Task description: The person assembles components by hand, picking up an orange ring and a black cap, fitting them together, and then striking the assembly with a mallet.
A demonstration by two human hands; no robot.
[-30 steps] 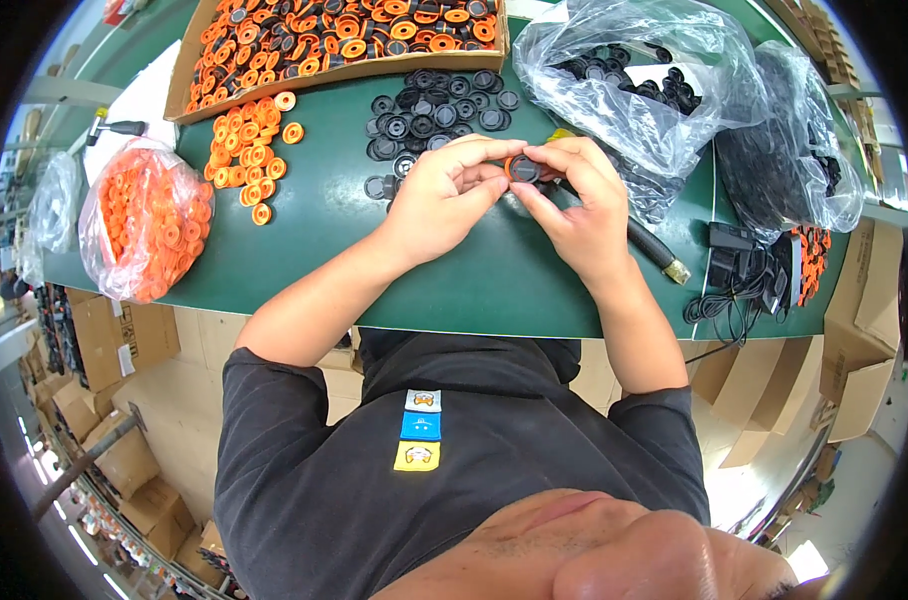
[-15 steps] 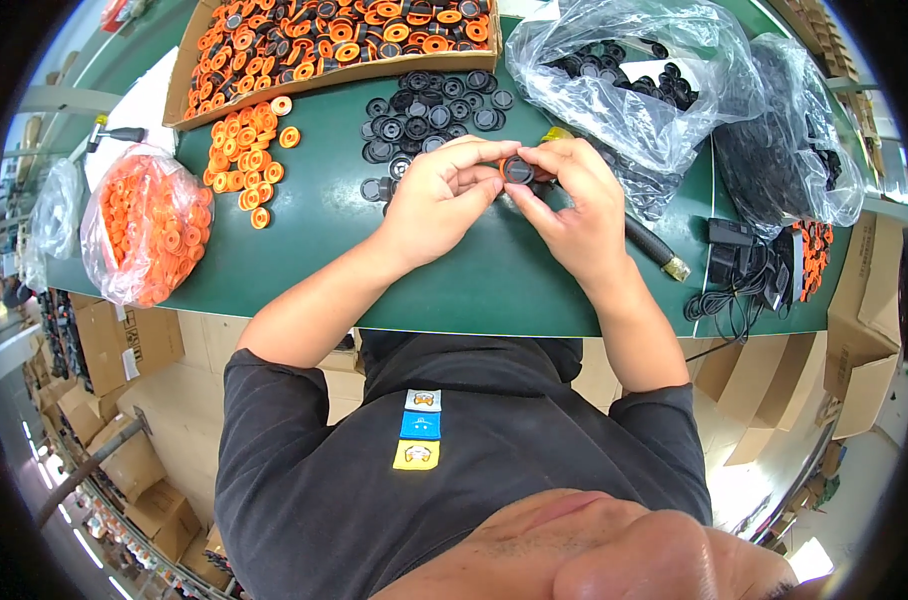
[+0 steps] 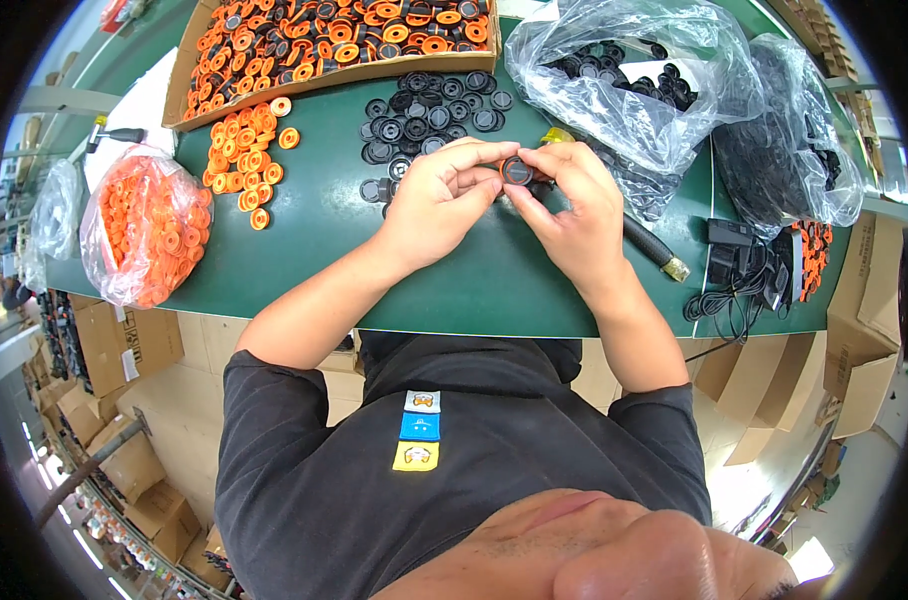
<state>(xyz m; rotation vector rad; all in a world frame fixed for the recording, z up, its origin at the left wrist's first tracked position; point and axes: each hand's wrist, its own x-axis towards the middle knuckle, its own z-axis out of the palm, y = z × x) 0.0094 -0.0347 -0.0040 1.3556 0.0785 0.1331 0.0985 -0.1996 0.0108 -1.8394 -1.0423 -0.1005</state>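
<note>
Between my two hands, above the green table (image 3: 414,300), is a small round black cap with an orange rim (image 3: 516,171). My left hand (image 3: 442,195) pinches its left side with thumb and forefinger. On the other side my right hand (image 3: 579,200) grips it between thumb and fingertips. The cap's dark face is turned up toward me. Just beyond my left hand lies a loose pile of black round caps (image 3: 439,117), partly hidden by that hand. Farther left is a scattered group of orange round pieces (image 3: 244,150).
A cardboard box (image 3: 334,81) full of orange-and-black pieces stands at the back. Left is a clear bag of orange pieces (image 3: 146,228). Clear bags with black parts (image 3: 634,80) lie at the right, near a black-handled tool (image 3: 654,245) and a black adapter with coiled cable (image 3: 739,270).
The cap has tilted slightly between my fingers, so less of its orange side shows at the left. Both hands stay in nearly the same place.
</note>
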